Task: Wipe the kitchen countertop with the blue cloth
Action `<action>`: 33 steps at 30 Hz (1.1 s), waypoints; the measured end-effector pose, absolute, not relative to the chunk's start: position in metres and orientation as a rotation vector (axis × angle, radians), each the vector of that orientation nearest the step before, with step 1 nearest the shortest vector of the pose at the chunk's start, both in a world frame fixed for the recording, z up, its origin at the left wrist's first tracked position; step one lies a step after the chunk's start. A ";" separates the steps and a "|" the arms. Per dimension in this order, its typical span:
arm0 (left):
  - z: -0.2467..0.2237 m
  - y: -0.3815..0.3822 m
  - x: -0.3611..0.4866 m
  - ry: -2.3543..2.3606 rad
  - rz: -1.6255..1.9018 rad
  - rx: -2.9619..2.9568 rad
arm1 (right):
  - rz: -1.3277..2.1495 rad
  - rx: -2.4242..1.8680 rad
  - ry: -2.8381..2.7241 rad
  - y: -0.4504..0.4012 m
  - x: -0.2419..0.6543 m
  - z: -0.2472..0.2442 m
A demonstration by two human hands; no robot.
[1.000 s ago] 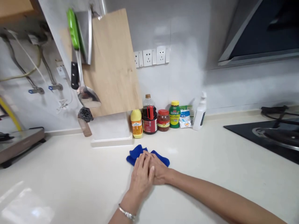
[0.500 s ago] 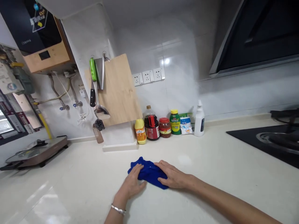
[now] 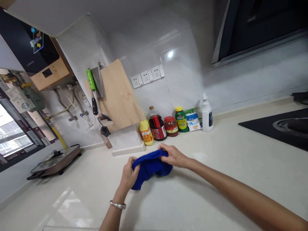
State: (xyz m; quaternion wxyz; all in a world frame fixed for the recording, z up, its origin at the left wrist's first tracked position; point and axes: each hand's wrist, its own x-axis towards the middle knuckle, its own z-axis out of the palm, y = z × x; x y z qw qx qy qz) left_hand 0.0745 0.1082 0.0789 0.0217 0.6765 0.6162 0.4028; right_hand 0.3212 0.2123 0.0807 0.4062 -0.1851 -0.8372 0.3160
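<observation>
A blue cloth (image 3: pixel 152 165) hangs between my two hands, its upper edge raised off the pale counter (image 3: pixel 192 199). My left hand (image 3: pixel 130 172) pinches the cloth's left corner between thumb and fingers; a silver bracelet circles that wrist. At the cloth's upper right, my right hand (image 3: pixel 173 156) grips the edge in the same way. The lower part of the cloth droops in folds close to the counter, and whether it touches cannot be made out.
Along the wall stand a yellow bottle (image 3: pixel 146 132), a dark sauce bottle (image 3: pixel 157 126), a red-lidded jar (image 3: pixel 171 126), a green bottle (image 3: pixel 181 120) and a white spray bottle (image 3: pixel 207 115). An electric pan (image 3: pixel 56 160) sits left, a black stove (image 3: pixel 276 126) right.
Both hands have closed on the blue cloth and lifted its upper edge; before, it lay bunched on the counter under them. The view has tilted.
</observation>
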 end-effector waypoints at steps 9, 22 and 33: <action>0.144 0.118 0.048 2.100 0.959 2.057 | 0.990 -0.842 -1.997 0.240 0.316 0.099; -0.009 0.075 0.100 1.935 0.449 2.475 | 0.325 -0.664 -2.658 0.174 0.287 -0.036; -0.009 0.088 -0.017 2.245 0.213 2.415 | 0.441 -0.478 -2.817 0.214 0.169 -0.013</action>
